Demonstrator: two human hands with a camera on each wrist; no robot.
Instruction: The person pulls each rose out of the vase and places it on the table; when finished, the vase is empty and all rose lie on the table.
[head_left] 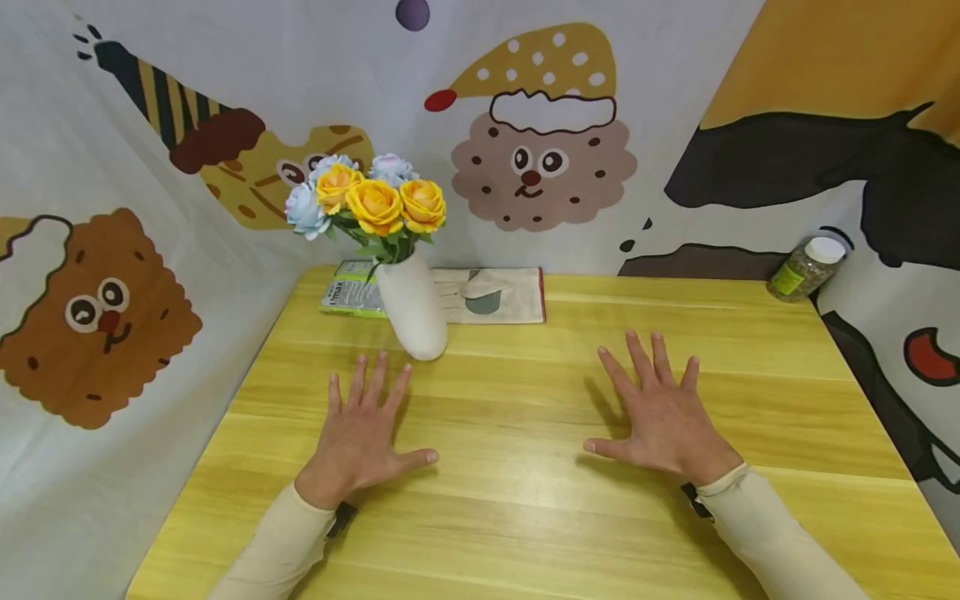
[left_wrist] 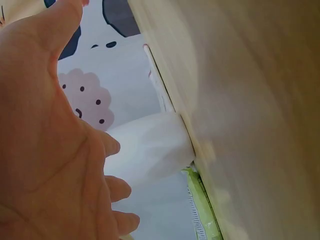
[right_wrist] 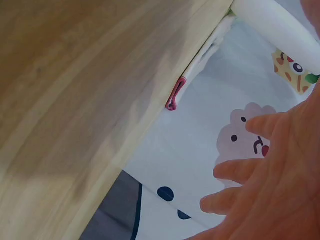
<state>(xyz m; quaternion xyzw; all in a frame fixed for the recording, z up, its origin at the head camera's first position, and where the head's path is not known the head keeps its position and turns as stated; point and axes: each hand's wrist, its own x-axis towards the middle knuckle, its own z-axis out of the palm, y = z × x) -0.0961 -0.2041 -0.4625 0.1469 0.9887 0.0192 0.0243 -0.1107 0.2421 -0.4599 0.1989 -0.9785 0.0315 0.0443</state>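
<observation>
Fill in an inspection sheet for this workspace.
Surface: yellow wood-grain table, light reflecting off it.
Job's things: tall white vase of yellow and pale-blue roses, standing beyond the left grip.
Clutter: green-and-white plastic packet and folded cream cloth with red edge, behind the vase; clear jar with white lid, far right corner.
Grips: left grip and right grip, both bare hands, fingers spread, holding nothing.
Cables: nothing seen.
Surroundings: white fabric backdrop with cartoon prints.

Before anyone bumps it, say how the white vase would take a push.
The white vase would probably tip: it is tall and narrow, with flowers spreading on top. Once down, its rounded sides might let it roll.
</observation>
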